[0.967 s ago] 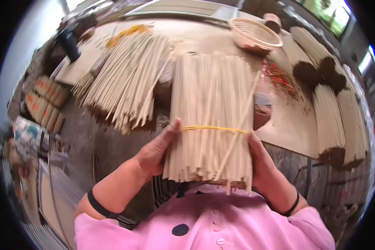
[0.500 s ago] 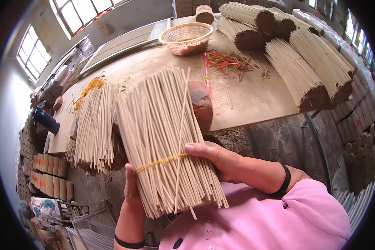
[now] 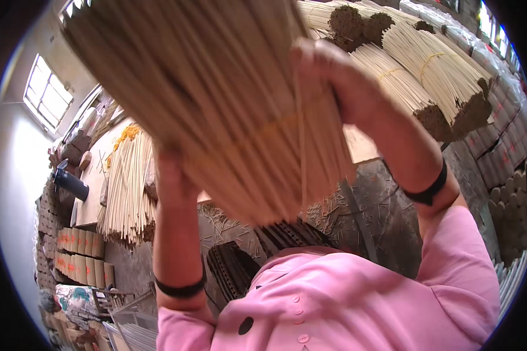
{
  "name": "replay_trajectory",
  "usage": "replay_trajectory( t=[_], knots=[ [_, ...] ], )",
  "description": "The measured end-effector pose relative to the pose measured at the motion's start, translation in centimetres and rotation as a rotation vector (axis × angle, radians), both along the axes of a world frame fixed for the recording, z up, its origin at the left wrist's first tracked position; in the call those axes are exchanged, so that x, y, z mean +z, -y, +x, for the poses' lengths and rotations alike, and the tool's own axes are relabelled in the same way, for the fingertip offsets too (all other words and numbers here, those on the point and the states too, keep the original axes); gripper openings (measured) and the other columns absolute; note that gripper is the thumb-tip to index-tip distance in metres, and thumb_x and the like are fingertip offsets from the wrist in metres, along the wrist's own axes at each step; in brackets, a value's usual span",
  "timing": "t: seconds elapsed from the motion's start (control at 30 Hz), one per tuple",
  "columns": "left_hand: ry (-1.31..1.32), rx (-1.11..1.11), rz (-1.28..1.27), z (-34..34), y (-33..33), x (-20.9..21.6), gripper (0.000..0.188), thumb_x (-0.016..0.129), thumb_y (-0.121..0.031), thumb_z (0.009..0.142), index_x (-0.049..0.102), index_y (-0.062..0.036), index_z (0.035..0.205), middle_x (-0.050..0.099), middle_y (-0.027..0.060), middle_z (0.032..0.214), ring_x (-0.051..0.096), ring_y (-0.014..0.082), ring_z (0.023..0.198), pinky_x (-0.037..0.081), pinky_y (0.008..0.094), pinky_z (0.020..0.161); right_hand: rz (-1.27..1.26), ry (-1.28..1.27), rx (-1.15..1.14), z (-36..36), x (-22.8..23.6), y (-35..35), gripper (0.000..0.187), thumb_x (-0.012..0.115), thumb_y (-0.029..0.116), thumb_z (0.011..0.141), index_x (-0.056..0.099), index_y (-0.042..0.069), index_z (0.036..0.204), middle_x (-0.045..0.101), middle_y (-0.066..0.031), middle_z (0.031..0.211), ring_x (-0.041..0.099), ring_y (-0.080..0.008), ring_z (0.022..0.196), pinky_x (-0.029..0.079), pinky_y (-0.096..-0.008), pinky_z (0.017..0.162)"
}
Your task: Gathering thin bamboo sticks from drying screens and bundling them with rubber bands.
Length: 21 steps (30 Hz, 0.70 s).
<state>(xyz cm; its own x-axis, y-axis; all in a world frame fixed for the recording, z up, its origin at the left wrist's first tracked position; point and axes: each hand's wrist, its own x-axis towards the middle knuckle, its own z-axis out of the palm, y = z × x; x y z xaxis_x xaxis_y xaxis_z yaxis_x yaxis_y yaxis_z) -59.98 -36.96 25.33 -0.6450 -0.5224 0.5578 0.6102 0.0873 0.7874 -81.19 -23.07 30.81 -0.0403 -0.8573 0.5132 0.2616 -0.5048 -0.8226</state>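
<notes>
Both hands [image 3: 175,175] [image 3: 339,82] grip a blurred stick bundle [image 3: 228,99], its top cut off.

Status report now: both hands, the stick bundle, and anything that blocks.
Left hand and right hand both grip the stick bundle. Bundle raised close to the camera, tilted. It hides most of the table; nothing touches it.
</notes>
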Motion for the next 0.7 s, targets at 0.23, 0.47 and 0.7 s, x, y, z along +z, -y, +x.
replay_trajectory(
  t=[0.23, 0.47, 0.7],
  knots=[
    [-0.057, -0.046, -0.204, -9.8, 6.5, 2.9, 0.072, 0.073, -0.038, 0.076, 0.04, -0.0021, 0.13, 0.06, 0.0134, 0.111, 0.061, 0.0241, 0.1, 0.051, 0.0354, 0.087, -0.142, -0.243, -0.093, -10.9, -0.8, 2.8, 0.067, 0.071, 0.03, 0.074, 0.044, 0.001, 0.127, 0.056, -0.0125, 0.118, 0.054, -0.0241, 0.112, 0.046, -0.038, 0.096],
    [-0.07, 0.182, -0.06, -13.1, 1.9, 0.4, 0.053, 0.079, -0.008, 0.069, 0.053, 0.0004, 0.114, 0.064, 0.0083, 0.097, 0.061, 0.0179, 0.087, 0.05, 0.0303, 0.08, -0.09, -0.248, -0.52, -12.4, -9.5, 3.8, 0.102, 0.08, 0.027, 0.055, 0.029, 0.001, 0.139, 0.049, -0.0123, 0.122, 0.049, -0.0227, 0.113, 0.042, -0.0358, 0.096],
    [0.06, 0.755, -0.454, -12.8, -0.3, -2.4, 0.049, 0.059, -0.008, 0.083, 0.038, 0.0016, 0.127, 0.047, 0.0158, 0.125, 0.048, 0.027, 0.116, 0.036, 0.0382, 0.102, -0.185, -0.022, -0.497, -14.4, -13.3, 0.5, 0.083, 0.064, 0.038, 0.082, 0.022, 0.001, 0.143, 0.04, -0.0128, 0.139, 0.039, -0.0181, 0.127, 0.033, -0.034, 0.104]
  ],
)
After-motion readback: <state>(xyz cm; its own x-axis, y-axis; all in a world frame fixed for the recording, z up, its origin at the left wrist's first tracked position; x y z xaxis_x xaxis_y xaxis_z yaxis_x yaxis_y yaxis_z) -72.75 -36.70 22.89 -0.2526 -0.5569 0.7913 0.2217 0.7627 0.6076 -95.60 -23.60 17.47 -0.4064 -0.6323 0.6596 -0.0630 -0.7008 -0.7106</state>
